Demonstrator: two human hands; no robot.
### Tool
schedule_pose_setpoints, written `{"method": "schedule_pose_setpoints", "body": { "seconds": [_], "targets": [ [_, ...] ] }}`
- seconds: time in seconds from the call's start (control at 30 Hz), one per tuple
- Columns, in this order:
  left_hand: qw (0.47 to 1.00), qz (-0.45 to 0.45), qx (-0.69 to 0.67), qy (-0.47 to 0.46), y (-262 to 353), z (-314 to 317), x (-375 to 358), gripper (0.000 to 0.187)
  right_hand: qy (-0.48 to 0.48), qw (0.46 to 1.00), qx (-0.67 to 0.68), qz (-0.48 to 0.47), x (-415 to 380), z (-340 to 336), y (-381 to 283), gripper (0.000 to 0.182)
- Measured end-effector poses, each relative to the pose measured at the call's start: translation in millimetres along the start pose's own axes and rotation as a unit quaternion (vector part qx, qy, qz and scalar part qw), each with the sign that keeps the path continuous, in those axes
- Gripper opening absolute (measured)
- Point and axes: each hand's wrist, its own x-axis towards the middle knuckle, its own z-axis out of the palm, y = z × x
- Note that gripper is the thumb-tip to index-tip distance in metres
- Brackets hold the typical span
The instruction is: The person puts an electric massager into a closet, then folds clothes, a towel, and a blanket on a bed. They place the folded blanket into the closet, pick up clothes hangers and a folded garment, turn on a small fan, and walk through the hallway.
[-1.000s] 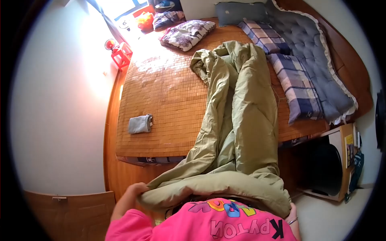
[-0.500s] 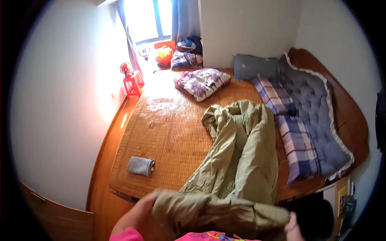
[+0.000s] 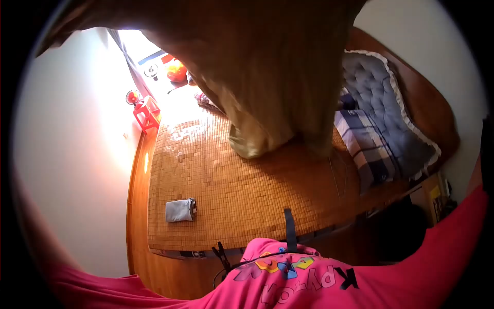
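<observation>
A large olive-green bed cover (image 3: pixel 272 77) hangs in the air across the top of the head view, its lower folds over the bamboo mat (image 3: pixel 221 190) on the bed. Both arms in pink sleeves are spread wide and raised, one along each side of the picture. My left hand and my right hand are outside the frame, so their hold on the cover is hidden. A small folded grey cloth (image 3: pixel 178 210) lies on the mat near its front left corner.
Plaid pillows (image 3: pixel 365 144) and a tufted grey cushion (image 3: pixel 381 98) line the wooden headboard (image 3: pixel 437 110) at right. At far left, a small fan (image 3: pixel 133 97) sits on a red stool (image 3: pixel 148 113), with an orange bag (image 3: pixel 175 71) near the window. A dark strap hangs before my shirt.
The bed cover has swung up from the bed and my lap to high in front of me. Both hands have risen outward and left the view. Much more of the mat shows.
</observation>
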Motion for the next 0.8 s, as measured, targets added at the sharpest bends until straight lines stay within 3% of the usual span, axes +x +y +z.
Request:
{"method": "schedule_pose_setpoints", "body": {
  "seconds": [0.17, 0.4, 0.47, 0.5, 0.53, 0.57, 0.6, 0.63, 0.67, 0.7, 0.8],
  "targets": [
    [0.99, -0.137, -0.001, -0.031, -23, -100, -82, 0.055, 0.032, 0.951, -0.276, -0.137, -20, -74, -39, 0.036],
    [0.932, -0.355, -0.065, -0.041, -14, -245, -241, 0.055, 0.075, 0.905, -0.373, -0.191, -72, -212, -59, 0.036],
    [0.908, -0.408, -0.09, -0.038, 1, -283, -284, 0.055, 0.1, 0.832, -0.508, -0.2, -81, -264, -59, 0.037],
    [0.896, -0.431, -0.101, -0.034, 9, -303, -306, 0.055, 0.116, 0.74, -0.629, -0.207, -90, -292, -52, 0.038],
    [0.884, -0.453, -0.111, -0.031, 16, -322, -328, 0.055, 0.118, 0.694, -0.671, -0.234, -118, -304, -59, 0.039],
    [0.872, -0.475, -0.119, -0.03, 25, -339, -349, 0.055, 0.071, 0.72, -0.561, -0.402, -210, -265, -115, 0.044],
    [0.852, -0.506, -0.129, -0.03, 33, -353, -378, 0.055, -0.061, 0.866, -0.409, -0.279, -249, -280, -101, 0.041],
    [0.829, -0.541, -0.132, -0.042, 40, -366, -408, 0.055, -0.14, 0.984, -0.074, -0.086, -288, -295, -87, 0.041],
    [0.806, -0.573, -0.141, -0.044, 50, -378, -439, 0.055, -0.104, 0.984, 0.12, 0.076, -326, -310, -73, 0.044],
    [0.781, -0.605, -0.149, -0.043, 59, -388, -472, 0.055, -0.056, 0.963, 0.187, 0.185, -371, -318, -76, 0.039],
    [0.683, -0.71, -0.158, -0.066, 90, -401, -568, 0.055, 0.041, 0.859, 0.226, 0.458, -477, -313, -62, 0.025]
  ]
}}
